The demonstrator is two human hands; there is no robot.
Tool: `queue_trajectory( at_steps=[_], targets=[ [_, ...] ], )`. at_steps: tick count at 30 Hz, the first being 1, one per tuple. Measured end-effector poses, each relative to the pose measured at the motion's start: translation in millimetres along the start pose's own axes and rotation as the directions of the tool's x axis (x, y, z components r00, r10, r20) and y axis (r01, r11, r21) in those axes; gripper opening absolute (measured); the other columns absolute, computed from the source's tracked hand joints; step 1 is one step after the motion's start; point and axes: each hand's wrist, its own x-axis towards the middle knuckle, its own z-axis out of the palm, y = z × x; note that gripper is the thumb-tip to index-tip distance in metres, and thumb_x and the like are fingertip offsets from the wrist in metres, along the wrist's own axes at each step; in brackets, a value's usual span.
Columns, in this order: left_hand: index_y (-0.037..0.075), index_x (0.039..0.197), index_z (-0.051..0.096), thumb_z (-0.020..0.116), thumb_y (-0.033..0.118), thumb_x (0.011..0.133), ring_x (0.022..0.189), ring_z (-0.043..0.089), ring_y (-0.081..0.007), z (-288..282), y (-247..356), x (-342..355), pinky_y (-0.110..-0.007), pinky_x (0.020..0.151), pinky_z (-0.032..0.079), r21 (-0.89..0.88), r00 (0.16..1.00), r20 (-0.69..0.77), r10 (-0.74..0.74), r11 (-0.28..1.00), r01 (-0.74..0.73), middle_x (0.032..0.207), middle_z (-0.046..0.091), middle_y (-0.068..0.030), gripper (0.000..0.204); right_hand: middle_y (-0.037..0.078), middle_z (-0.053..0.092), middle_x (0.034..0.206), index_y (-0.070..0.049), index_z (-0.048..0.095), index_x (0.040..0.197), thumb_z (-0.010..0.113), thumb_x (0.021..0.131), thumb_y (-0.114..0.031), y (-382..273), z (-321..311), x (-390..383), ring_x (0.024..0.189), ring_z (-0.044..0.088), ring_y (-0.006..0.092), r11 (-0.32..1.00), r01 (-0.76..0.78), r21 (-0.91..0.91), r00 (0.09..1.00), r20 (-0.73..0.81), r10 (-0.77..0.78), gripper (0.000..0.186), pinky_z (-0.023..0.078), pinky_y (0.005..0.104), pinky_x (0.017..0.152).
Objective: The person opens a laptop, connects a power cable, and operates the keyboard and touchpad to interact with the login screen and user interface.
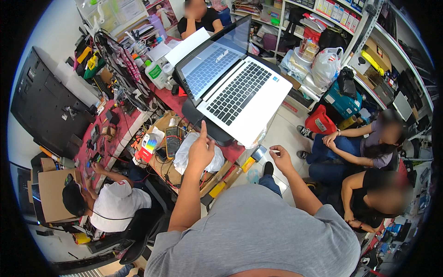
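Right hand (281,160): fingers loosely bent, gripping nothing; apart from the laptop, off its near corner.
Left hand (201,151): index finger extended, other fingers curled, gripping nothing; fingertip near the laptop's left side edge, contact not discernible.
Plastic bag (216,160): crumpled, beside and partly behind the left hand.
Multimeter (173,144): left of the bag, among loose cables.
Laptop (241,92): ahead of both hands, lid raised, screen lit, resting on a dark pad (213,128) above the red bench (233,152).
Bottle (156,75): white, green cap, left of the laptop's screen.
Shelf unit (363,33): far right, packed with boxes and bags.
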Motion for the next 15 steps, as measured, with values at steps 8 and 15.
queue_trajectory(
  at_steps=[8, 15],
  targets=[
    [0.006, 0.159, -0.006, 0.068, 0.010, 0.083, 0.074, 0.068, -0.0331, 0.0, 7.9, -2.9, -0.042, 0.066, 0.052, -0.036, 0.997, -0.010, 0.074, 0.997, -0.074, 0.083, 0.069, -0.0127, 0.107, 0.009, 0.069, 0.102, -0.002, 0.066, 0.113, 0.069, 0.091, -0.017, 17.6, 0.3, -18.0, 0.083, 0.065, 0.0174, 0.998, -0.056, -0.025, 0.998, 0.025, 0.057, 0.027, 0.053, 0.0314, 0.075],
    [0.005, 0.159, -0.007, 0.069, 0.008, 0.079, 0.071, 0.069, -0.0335, 13.8, -4.8, 8.1, -0.040, 0.064, 0.053, -0.001, 0.997, 0.046, 0.063, 0.998, -0.063, 0.082, 0.070, -0.0167, 0.111, 0.008, 0.070, 0.103, -0.003, 0.066, 0.113, 0.068, 0.092, -0.019, 30.3, -5.3, -32.4, 0.083, 0.065, 0.0157, 0.996, -0.034, -0.086, 0.999, 0.033, 0.037, 0.027, 0.053, 0.0306, 0.076]
  ],
)
